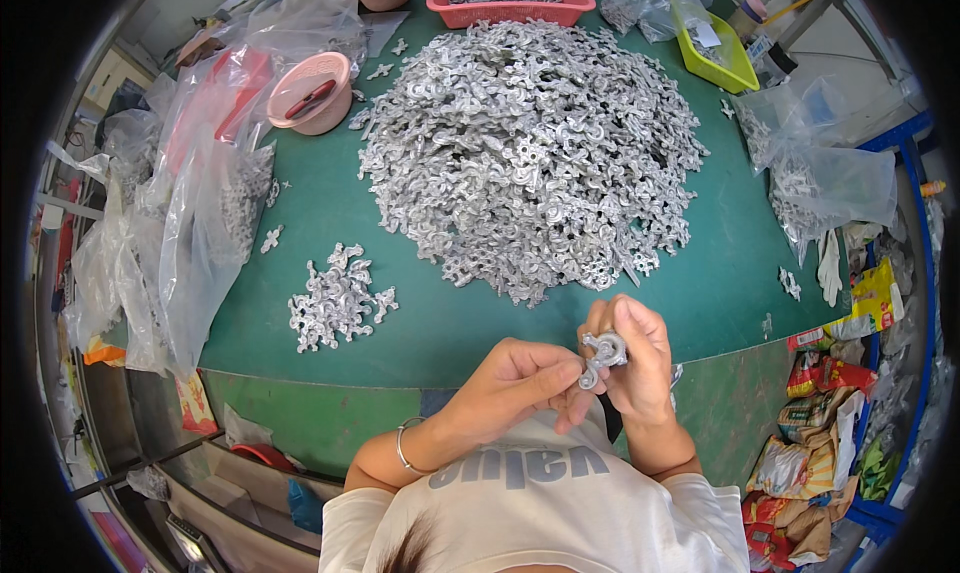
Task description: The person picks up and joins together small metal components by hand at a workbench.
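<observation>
The green worktable [440,343] formed the base surface. A large heap of silver-grey metal castings [530,163] occupied its middle. At the left edge, a clear plastic bag [190,273] contained grey castings, apparently similar; at the right edge, a second clear bag [845,186] contained more. At the far edge, a pinkish-red tub [512,15] held darker metal pieces. At far right, a yellow-green basket [730,76] held bagged material and a white slip. A small pile of castings [335,303] lay apart, left of the heap. Beyond it, a round pink basket [325,125] held a red-handled tool [312,100], type not determinable.

One scrolled casting [607,351] was located before my chest. My right hand [640,358] pinched it between thumb and fingers. My left hand [525,378] met its lower end, thumb against forefinger; I could not tell whether they gripped metal. I judged it rigid, light and slightly slippery, with thin arms weakest. The thicker curled body was the preferred holding point.
</observation>
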Demonstrator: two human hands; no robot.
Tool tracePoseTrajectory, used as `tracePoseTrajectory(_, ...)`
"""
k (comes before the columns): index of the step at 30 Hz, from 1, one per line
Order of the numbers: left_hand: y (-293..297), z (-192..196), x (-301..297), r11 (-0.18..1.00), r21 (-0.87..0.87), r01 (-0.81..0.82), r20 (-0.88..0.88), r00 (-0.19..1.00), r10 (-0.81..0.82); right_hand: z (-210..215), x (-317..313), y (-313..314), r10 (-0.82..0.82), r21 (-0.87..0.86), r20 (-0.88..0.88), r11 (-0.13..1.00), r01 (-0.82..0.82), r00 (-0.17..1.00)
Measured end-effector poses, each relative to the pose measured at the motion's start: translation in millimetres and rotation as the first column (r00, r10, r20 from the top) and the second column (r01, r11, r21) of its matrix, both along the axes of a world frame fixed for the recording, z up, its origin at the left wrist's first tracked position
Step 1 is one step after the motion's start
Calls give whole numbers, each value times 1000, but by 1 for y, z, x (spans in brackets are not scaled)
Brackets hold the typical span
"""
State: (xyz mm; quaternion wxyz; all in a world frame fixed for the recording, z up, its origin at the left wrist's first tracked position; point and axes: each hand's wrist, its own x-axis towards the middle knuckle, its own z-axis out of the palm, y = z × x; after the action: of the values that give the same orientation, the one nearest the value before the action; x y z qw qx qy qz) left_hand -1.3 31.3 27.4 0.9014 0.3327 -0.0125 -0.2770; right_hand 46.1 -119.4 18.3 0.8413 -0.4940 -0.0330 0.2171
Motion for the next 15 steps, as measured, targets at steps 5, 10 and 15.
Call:
tracePoseTrajectory(5,0,-3,0,1000,-22,-1,-7,1000,1,-1,0,0,21,28,-17,999,-21,1000)
tracePoseTrajectory(10,11,-22,-6,936,328,-128,53,992,117,-17,4,-6,2,-319,157,946,49,988)
tracePoseTrajectory(15,30,-44,-22,539,741,-400,322,917,237,-48,17,-17,-17,-525,181,844,111,983)
